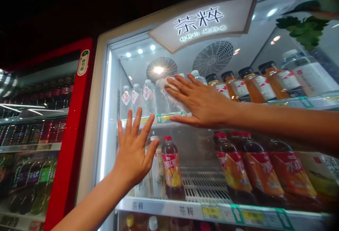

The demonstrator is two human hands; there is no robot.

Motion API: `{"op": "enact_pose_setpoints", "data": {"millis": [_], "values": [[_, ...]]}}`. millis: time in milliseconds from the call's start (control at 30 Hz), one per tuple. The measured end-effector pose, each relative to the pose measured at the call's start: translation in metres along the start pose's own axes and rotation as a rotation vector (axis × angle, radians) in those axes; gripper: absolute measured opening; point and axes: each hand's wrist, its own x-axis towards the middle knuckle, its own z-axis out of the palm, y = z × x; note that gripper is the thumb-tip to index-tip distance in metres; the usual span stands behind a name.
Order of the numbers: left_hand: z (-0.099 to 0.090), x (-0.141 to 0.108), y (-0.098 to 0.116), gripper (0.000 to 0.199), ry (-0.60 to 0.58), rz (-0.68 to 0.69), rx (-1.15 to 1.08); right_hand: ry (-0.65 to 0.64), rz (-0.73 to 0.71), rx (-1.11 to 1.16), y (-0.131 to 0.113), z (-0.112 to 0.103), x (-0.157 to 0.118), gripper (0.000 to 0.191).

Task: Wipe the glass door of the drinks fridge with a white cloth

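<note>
A: Big stuff first?
B: Two fridges: lit fridge (90,135), red fridge (71,135) off its left edge. Lit one's glass door (196,144) is probably heavy, stiff, slick, breakable; take it by the edge.
A: Hands?
B: Two. Left hand (134,153) near the door's left edge, fingers wide, nothing in it. Right hand (205,102) by the upper shelf (165,118), fingers straight, slightly apart, flat over the cloth (171,83).
A: Cloth?
B: One, white, against the door above that shelf's front edge. Likely light, soft; pin it under the finger pads.
A: Bottles, front row?
B: Four red-capped bottles (172,167), lower shelf (164,208). Upper: four black-capped bottles (254,86), three clear bottles (149,100) at the left end; others partly hidden, can't count.
</note>
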Motion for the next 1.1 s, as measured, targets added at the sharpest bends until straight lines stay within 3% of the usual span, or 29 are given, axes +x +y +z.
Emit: {"op": "enact_pose_setpoints", "data": {"millis": [133, 167, 333, 500, 667, 833, 967, 1033, 1100], "values": [[-0.009, 0.009, -0.028, 0.069, 0.069, 0.058, 0.049, -0.089, -0.291, 0.027, -0.007, 0.007, 0.020, 0.086], [-0.012, 0.010, -0.036, 0.069, 0.081, 0.070, 0.061, -0.102, -0.297, 0.011, -0.003, 0.007, 0.027, 0.085], [-0.020, 0.021, -0.061, 0.069, 0.084, 0.095, 0.096, -0.024, 0.070, -0.115, 0.023, 0.003, 0.077, 0.092], [-0.023, 0.041, -0.068, 0.066, 0.072, 0.135, 0.106, -0.099, -0.190, -0.075, 0.012, 0.010, 0.111, 0.091], [-0.024, 0.064, -0.068, 0.064, -0.011, 0.037, 0.052, -0.049, 0.175, -0.193, 0.037, 0.006, 0.151, 0.095], [-0.027, 0.076, -0.068, 0.072, -0.096, -0.152, 0.016, -0.152, -0.154, -0.158, 0.042, 0.006, 0.164, 0.087], [-0.028, 0.081, -0.070, 0.070, -0.051, -0.160, 0.025, -0.081, 0.173, -0.210, 0.051, 0.001, 0.178, 0.081], [-0.028, 0.084, -0.070, 0.069, -0.032, -0.139, 0.028, -0.073, 0.121, -0.192, 0.049, 0.003, 0.175, 0.079], [-0.025, 0.091, -0.068, 0.068, -0.008, -0.120, 0.018, -0.105, -0.074, -0.143, 0.045, 0.005, 0.164, 0.077]]}}
